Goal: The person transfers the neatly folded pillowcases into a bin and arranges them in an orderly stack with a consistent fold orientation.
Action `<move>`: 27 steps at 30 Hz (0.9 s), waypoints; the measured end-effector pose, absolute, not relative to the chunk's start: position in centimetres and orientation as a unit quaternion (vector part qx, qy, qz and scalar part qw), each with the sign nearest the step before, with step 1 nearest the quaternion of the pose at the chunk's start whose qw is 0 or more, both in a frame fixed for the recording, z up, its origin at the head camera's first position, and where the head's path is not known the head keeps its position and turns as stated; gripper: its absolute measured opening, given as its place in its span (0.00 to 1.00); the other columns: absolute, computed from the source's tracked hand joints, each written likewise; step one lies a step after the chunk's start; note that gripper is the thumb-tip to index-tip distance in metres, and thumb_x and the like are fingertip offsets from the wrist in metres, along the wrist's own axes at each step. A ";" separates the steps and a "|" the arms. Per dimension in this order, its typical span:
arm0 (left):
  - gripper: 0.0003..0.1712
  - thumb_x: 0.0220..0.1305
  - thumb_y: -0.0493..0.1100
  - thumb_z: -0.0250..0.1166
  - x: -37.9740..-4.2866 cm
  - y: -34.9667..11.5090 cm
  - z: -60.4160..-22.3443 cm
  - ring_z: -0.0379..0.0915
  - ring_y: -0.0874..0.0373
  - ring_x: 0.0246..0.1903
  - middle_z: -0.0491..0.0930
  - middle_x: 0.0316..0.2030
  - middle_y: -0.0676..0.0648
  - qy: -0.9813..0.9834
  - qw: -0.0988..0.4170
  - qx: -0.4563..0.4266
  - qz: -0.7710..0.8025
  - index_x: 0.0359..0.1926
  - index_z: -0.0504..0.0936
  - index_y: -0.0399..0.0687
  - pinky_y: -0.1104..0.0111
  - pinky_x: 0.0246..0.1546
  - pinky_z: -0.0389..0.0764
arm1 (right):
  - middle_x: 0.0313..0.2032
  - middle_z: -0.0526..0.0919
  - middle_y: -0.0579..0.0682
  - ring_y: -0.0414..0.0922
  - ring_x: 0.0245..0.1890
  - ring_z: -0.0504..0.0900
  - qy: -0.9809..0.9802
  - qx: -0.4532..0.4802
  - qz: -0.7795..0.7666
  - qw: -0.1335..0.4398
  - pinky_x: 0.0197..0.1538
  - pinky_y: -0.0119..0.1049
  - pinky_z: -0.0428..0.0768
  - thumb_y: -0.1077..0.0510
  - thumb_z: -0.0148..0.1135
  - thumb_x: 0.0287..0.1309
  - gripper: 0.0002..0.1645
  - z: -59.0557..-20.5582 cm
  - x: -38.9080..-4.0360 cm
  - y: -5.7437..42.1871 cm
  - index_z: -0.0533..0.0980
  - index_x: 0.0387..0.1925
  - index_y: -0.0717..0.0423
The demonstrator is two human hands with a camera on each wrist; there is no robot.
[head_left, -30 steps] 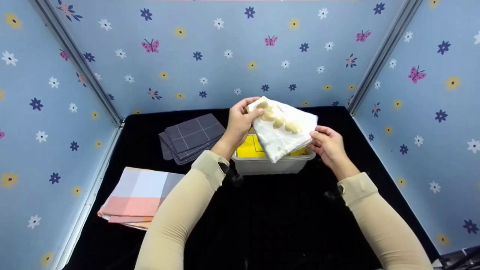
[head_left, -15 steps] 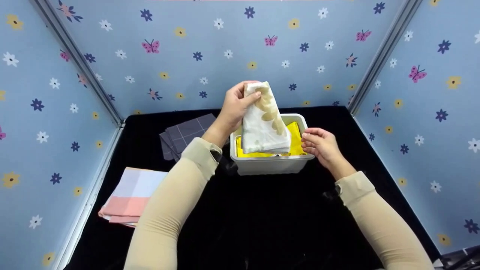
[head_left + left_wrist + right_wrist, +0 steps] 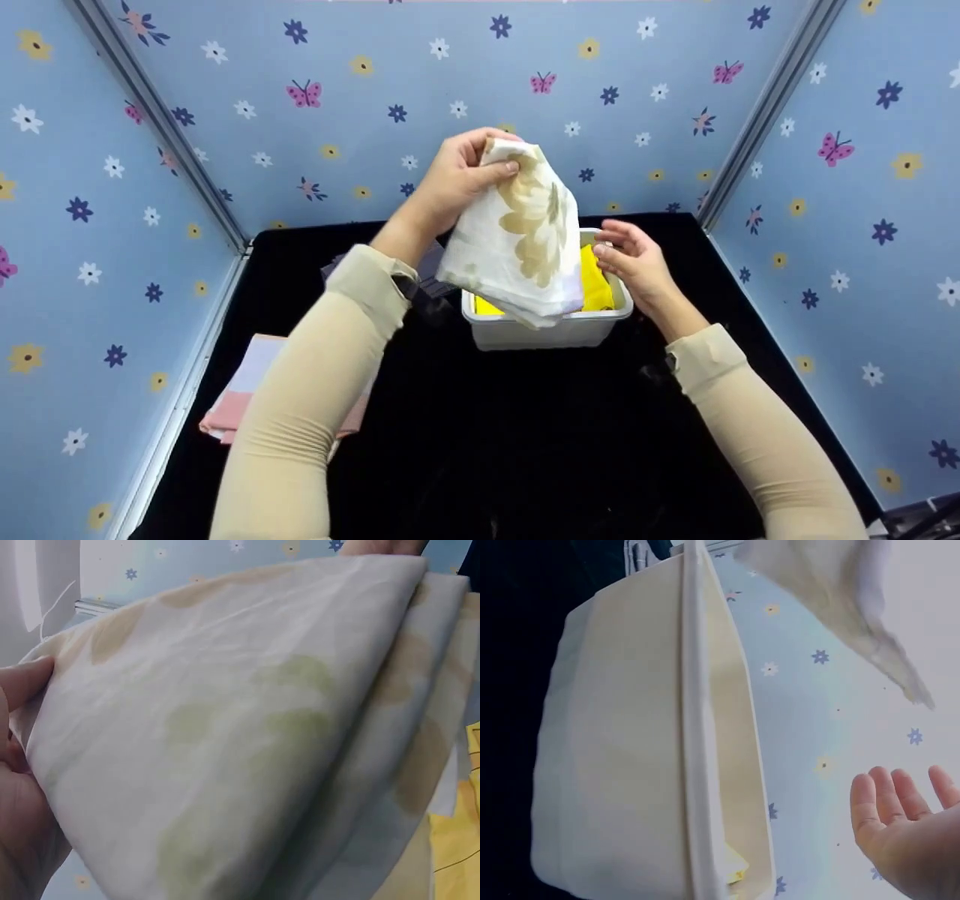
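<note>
My left hand (image 3: 454, 180) pinches the upper corner of a folded white cloth (image 3: 517, 232) with beige flowers. The cloth hangs down in front of and above a pale plastic bin (image 3: 544, 334); in the left wrist view its stacked layers (image 3: 225, 705) fan apart at the right. My right hand (image 3: 637, 262) is by the bin's right rim with its fingers loosely bent and nothing in them. The right wrist view shows that hand (image 3: 907, 832) apart from the cloth. Yellow cloth (image 3: 596, 281) lies inside the bin, partly hidden by the white one.
A dark grey checked cloth (image 3: 431, 274) lies left of the bin, mostly behind my left arm. Nearer on the left is a folded pink and white checked cloth (image 3: 229, 409), partly covered by the sleeve. Flowered panels (image 3: 480, 97) enclose the black table (image 3: 525, 435).
The right hand has let go of the white cloth, then risen slightly. My left hand has lifted the cloth up and to the left, and it now hangs from that hand alone.
</note>
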State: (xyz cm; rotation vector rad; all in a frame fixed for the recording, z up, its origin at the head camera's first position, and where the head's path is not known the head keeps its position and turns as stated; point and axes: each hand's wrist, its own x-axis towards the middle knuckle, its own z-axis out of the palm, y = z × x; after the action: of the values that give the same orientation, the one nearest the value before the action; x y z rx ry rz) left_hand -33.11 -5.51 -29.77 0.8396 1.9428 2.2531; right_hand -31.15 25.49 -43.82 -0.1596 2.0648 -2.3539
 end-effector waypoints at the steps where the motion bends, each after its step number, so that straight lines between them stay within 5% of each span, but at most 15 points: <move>1: 0.14 0.68 0.25 0.68 -33.0 -5.8 -29.4 0.81 0.58 0.40 0.87 0.41 0.50 0.630 0.028 0.281 0.724 0.50 0.88 0.40 0.69 0.45 0.85 | 0.60 0.81 0.48 0.43 0.55 0.83 0.658 -0.061 -0.750 0.006 0.55 0.32 0.86 0.68 0.64 0.73 0.36 -43.6 -31.2 25.3 0.65 0.77 0.62; 6: 0.13 0.70 0.25 0.67 -32.8 -7.1 -27.9 0.82 0.58 0.38 0.88 0.41 0.50 0.635 0.054 0.323 0.700 0.48 0.89 0.43 0.70 0.43 0.86 | 0.77 0.67 0.58 0.53 0.73 0.72 0.645 -0.116 -0.755 0.029 0.62 0.31 0.83 0.71 0.62 0.70 0.46 -42.6 -31.6 24.4 0.55 0.84 0.60; 10: 0.13 0.70 0.26 0.67 -32.7 -8.0 -27.3 0.82 0.58 0.37 0.88 0.39 0.49 0.648 0.079 0.342 0.676 0.47 0.89 0.46 0.71 0.41 0.86 | 0.84 0.57 0.61 0.53 0.77 0.68 0.639 -0.164 -0.750 0.040 0.66 0.32 0.81 0.71 0.67 0.65 0.51 -42.0 -31.9 23.6 0.55 0.84 0.61; 13: 0.13 0.69 0.26 0.68 -32.5 -8.5 -27.1 0.82 0.58 0.37 0.88 0.39 0.49 0.662 0.085 0.351 0.657 0.46 0.89 0.47 0.70 0.42 0.87 | 0.79 0.66 0.58 0.48 0.69 0.75 0.637 -0.192 -0.745 0.047 0.63 0.32 0.83 0.73 0.69 0.61 0.51 -41.9 -32.1 23.1 0.59 0.82 0.61; 19: 0.12 0.70 0.28 0.68 -32.5 -9.1 -27.6 0.82 0.58 0.38 0.89 0.39 0.50 0.678 0.081 0.354 0.639 0.48 0.89 0.45 0.70 0.42 0.85 | 0.49 0.87 0.50 0.44 0.45 0.86 0.645 -0.216 -0.728 0.090 0.49 0.34 0.89 0.79 0.68 0.54 0.36 -42.3 -31.9 22.6 0.79 0.65 0.56; 27: 0.11 0.71 0.29 0.69 -32.7 -9.8 -28.8 0.83 0.59 0.37 0.88 0.39 0.48 0.688 0.060 0.313 0.652 0.50 0.89 0.43 0.71 0.42 0.85 | 0.46 0.90 0.50 0.44 0.47 0.88 0.596 -0.228 -0.760 0.125 0.53 0.36 0.89 0.79 0.70 0.51 0.28 -44.0 -31.2 22.1 0.86 0.50 0.53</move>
State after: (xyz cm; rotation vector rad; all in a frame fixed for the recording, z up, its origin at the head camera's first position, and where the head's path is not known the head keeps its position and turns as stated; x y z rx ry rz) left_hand -32.73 -9.77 -28.75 0.9484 2.0819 1.9740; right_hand -31.23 22.14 -43.96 -0.6638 1.7355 -2.2138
